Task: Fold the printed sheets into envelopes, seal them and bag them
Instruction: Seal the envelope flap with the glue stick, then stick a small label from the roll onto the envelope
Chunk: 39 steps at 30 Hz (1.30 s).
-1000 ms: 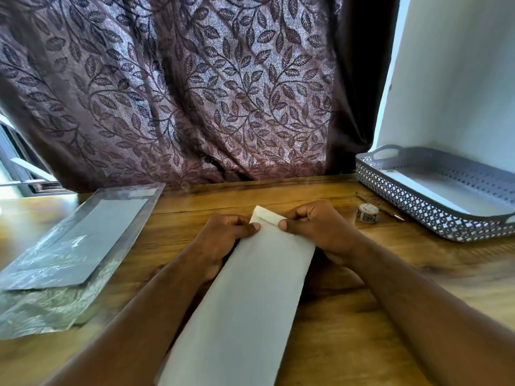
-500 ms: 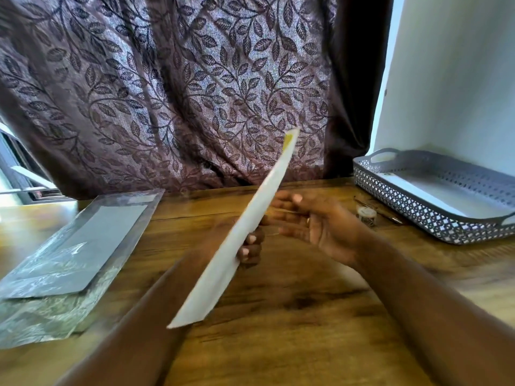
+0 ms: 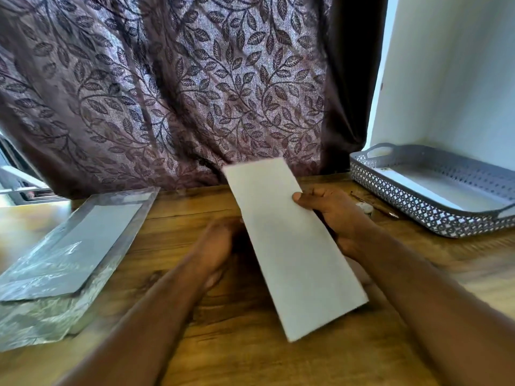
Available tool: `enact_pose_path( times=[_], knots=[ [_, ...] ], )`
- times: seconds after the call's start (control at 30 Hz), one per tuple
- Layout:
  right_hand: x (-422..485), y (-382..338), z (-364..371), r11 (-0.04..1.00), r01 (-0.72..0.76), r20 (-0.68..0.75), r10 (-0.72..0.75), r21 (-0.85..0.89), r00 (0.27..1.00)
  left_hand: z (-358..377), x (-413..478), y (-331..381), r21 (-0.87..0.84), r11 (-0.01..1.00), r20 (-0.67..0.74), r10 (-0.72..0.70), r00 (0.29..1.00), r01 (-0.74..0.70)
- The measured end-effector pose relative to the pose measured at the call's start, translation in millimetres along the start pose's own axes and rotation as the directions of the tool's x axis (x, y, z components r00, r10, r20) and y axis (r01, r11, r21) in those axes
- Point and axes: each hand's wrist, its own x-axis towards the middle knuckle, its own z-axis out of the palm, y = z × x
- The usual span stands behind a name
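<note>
Envelope [image 3: 295,246]: a long, white folded piece held in the air above the wooden surface [image 3: 250,358]. It is tilted, with its near end low toward the person and its far end raised toward the curtain.
Left hand [image 3: 220,243]: low beside the envelope's left edge and blurred. I cannot tell whether its fingers are curled or whether they touch the paper.
Right hand [image 3: 334,218]: pinches the envelope's right long edge, thumb on top and fingers underneath.
Risk, grip: if the one-edge pinch is the only hold, a thin, limp piece could swing, sag or slip out. A firmer squeeze would probably dent the edge.
Risk, seal: the side facing the camera shows no flap, so the seal cannot be checked. If the flap is loose, it might spring open during handling.
Bag pile [image 3: 69,246]: clear plastic sleeves lie well to the left on the surface, and the top one already has a grey piece inside.
Risk, bagging: the film looks slick and crumpled. A corner of the envelope could catch at a sleeve's mouth and buckle, or the pile could slide if it is pushed with one hand.
Small pot [image 3: 366,208]: just behind the right hand and partly hidden, with a thin stick [image 3: 387,212] beside it.
Risk, clutter: a wrist sweeping back could knock either one. I cannot tell what the pot holds.
Tray [image 3: 404,201]: a grey lattice tray at the far right with white sheets in it, well apart from the hands.
Curtain [image 3: 167,93]: leaf-patterned, hanging behind the surface's far edge and close behind the envelope's raised end.
</note>
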Motion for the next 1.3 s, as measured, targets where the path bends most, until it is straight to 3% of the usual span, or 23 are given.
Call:
enact_pose_path(
  times=[0.1, 0.23, 0.3, 0.37, 0.43, 0.53, 0.73, 0.83, 1.0, 1.23, 1.3],
  knots=[
    [2.5, 9.3, -3.0, 0.984, -0.026, -0.084, 0.011, -0.177, 0.996, -7.8, 2.0, 8.8, -0.015, 1.0, -0.095, 0.009, 0.995, -0.011],
    [8.9, 24.4, 2.0, 0.935, -0.05, -0.162, -0.008, -0.352, 0.987, -10.5, 12.6, -1.9, 0.209, 0.977, -0.116, 0.077, 0.99, -0.052],
    [12.6, 29.5, 3.6, 0.868, -0.051, -0.191, -0.051, -0.495, 0.98, -10.2, 15.8, -5.8, 0.424, 0.903, -0.166, 0.147, 0.975, -0.064],
    [11.8, 29.3, 5.1, 0.759, -0.058, -0.202, -0.098, -0.648, 0.975, -13.4, 19.6, -8.1, 0.644, 0.764, -0.204, 0.217, 0.955, -0.036],
    [9.9, 27.7, 6.3, 0.669, -0.042, -0.185, -0.144, -0.743, 0.972, -13.9, 18.5, -8.0, 0.739, 0.673, -0.204, 0.258, 0.944, -0.025],
    [7.7, 24.6, 9.1, 0.566, -0.033, -0.159, -0.175, -0.824, 0.972, -12.3, 19.2, -8.5, 0.786, 0.617, -0.182, 0.275, 0.944, -0.028],
    [9.0, 18.7, -0.6, 0.468, -0.007, -0.129, -0.229, -0.884, 0.965, -12.0, 20.6, -12.4, 0.866, 0.497, -0.13, 0.33, 0.935, -0.055],
    [10.3, 11.6, -31.2, 0.37, -0.086, -0.222, -0.341, -0.925, 0.914, -9.4, 17.4, -9.4, 0.878, 0.466, -0.113, 0.424, 0.898, -0.11],
    [7.6, 2.9, -76.2, 0.317, -0.269, -0.388, -0.415, -0.91, 0.823, -1.0, 16.3, -12.4, 0.869, 0.42, 0.007, 0.519, 0.854, -0.262],
    [13.9, 17.2, -83.7, 0.213, -0.31, -0.364, -0.296, -0.927, 0.883, -1.7, 16.3, -14.2, 0.867, 0.353, 0.108, 0.555, 0.825, -0.351],
    [14.8, 16.6, -82.5, 0.23, -0.291, -0.352, -0.307, -0.929, 0.884, -1.9, 17.6, -14.8, 0.86, 0.354, 0.119, 0.563, 0.818, -0.368]
  ],
)
